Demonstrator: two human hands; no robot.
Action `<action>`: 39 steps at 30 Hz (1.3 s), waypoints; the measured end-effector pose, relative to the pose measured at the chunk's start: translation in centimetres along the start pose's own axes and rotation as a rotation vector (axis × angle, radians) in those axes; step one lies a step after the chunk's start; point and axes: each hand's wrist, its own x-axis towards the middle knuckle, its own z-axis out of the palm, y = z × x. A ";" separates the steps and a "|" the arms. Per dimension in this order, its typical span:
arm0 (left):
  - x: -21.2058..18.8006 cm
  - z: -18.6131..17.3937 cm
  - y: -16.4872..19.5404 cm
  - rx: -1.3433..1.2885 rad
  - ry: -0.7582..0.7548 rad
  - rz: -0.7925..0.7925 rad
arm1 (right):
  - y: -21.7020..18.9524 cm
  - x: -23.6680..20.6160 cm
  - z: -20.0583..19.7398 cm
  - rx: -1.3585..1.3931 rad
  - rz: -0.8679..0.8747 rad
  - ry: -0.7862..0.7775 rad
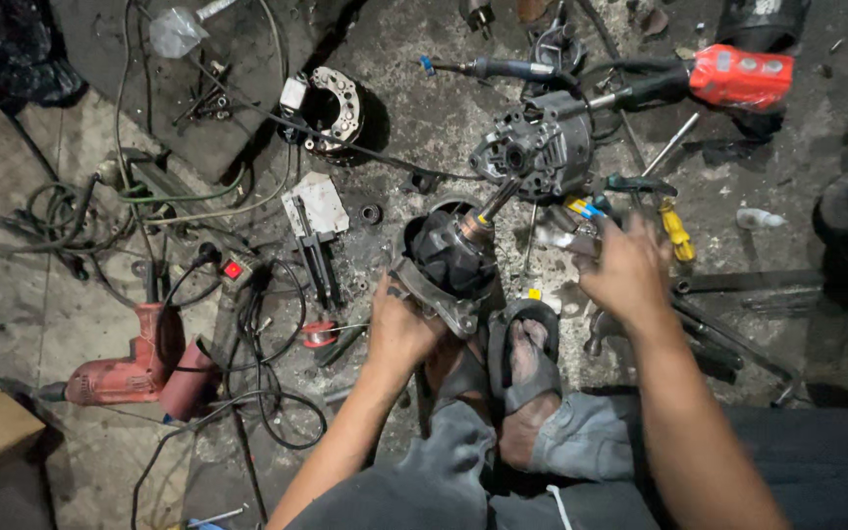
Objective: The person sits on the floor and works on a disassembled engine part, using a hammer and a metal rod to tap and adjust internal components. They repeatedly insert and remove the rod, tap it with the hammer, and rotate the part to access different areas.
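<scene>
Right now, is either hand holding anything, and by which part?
The left hand holds the alternator rotor assembly by its lower metal housing edge. The right hand reaches among tools; whether it holds anything cannot be told.

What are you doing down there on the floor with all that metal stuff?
A person sits on a dirty concrete floor among scattered tools. The left hand steadies a dark motor part with a shaft, propped by a sandalled foot. The right hand reaches into a pile of hand tools, near a yellow-handled screwdriver. A grey metal housing lies just beyond, and a red drill lies to the left among black cables.
</scene>
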 end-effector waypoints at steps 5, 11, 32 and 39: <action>-0.1 0.3 -0.1 0.005 -0.045 -0.123 | -5.6 1.6 -2.0 1.033 0.241 -0.260; -0.2 0.1 -0.2 -0.060 -0.030 -0.166 | -10.0 3.9 -2.7 1.083 0.279 -0.354; -0.7 0.6 0.4 -0.135 0.032 -0.258 | -11.1 3.1 -2.4 1.178 0.270 -0.117; -0.3 0.4 0.2 -0.058 0.017 -0.165 | -9.3 3.6 -1.0 1.354 0.143 -0.252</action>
